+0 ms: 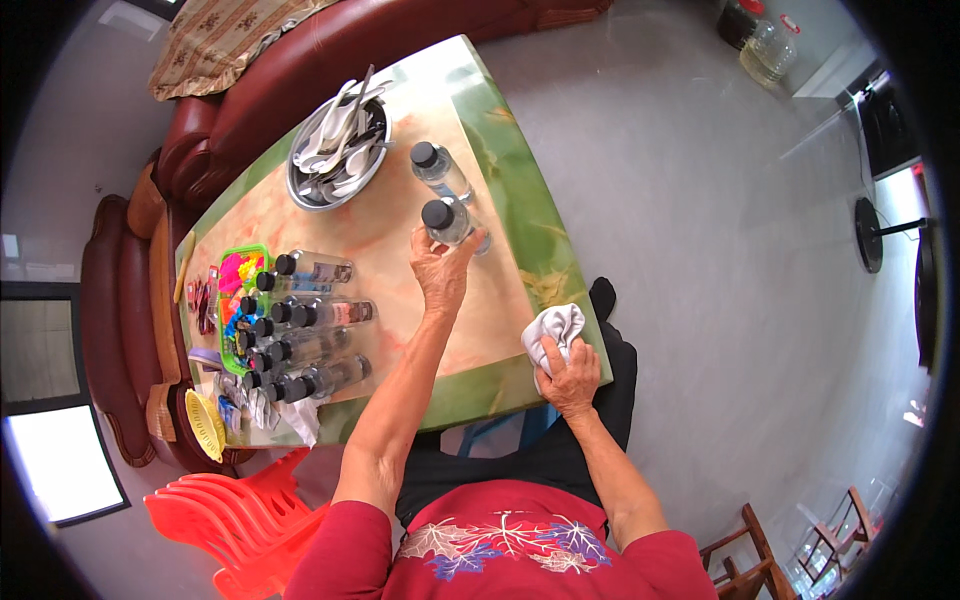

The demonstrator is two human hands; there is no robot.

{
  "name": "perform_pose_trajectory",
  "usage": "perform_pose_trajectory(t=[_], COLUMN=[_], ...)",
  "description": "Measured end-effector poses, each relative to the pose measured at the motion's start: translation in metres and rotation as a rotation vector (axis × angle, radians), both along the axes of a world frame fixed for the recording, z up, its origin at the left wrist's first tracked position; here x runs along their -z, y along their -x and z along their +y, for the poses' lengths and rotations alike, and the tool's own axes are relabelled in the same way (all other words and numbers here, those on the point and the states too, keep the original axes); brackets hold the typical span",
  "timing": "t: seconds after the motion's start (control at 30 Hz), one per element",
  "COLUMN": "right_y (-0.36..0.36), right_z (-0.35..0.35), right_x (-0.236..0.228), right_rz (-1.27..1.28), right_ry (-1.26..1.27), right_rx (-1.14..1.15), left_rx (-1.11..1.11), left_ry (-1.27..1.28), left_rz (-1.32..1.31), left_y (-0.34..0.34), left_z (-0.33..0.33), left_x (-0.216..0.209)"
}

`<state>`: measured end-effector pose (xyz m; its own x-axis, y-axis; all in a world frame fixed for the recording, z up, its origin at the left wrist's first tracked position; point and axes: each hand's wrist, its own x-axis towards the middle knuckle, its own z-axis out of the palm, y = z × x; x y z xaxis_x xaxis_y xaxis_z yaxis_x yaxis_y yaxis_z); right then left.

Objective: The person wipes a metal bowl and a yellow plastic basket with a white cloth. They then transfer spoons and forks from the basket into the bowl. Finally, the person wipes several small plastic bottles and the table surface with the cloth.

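Note:
My left hand (443, 272) is closed around a clear bottle with a black cap (450, 222), which stands toward the right half of the table. Just beyond it is a second clear bottle (442, 172), also black-capped and not touched by either hand. At the near right corner, my right hand (568, 378) grips a white cloth (553, 333) that rests on the table's green border. Several more black-capped clear bottles (330, 312) are grouped on the left side of the table, away from both hands.
A metal bowl (292, 185) full of spoons sits at the table's far side. Left of the grouped bottles is a green basket (262, 252) of colourful items, with a yellow basket (205, 425) at the edge. Red plastic chairs (235, 520) stand near left; a dark red sofa (300, 50) lies beyond.

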<state>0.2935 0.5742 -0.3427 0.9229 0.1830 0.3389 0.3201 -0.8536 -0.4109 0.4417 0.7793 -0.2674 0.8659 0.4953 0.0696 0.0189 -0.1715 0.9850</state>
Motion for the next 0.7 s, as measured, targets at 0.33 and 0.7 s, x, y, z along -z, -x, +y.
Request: perform_pose_trajectory(t=[0.33,0.7], right_y=[0.003,0.002], right_z=[0.0,0.001], right_x=[0.008,0.013], right_rz=[0.004,-0.056], right_ry=[0.007,0.03], right_rx=[0.004,0.001], left_rx=[-0.065,-0.595], left_ry=[0.044,-0.054], left_rz=[-0.029,0.137], left_y=[-0.034,0.104], left_z=[0.004,0.028], left_x=[0.031,0.02])
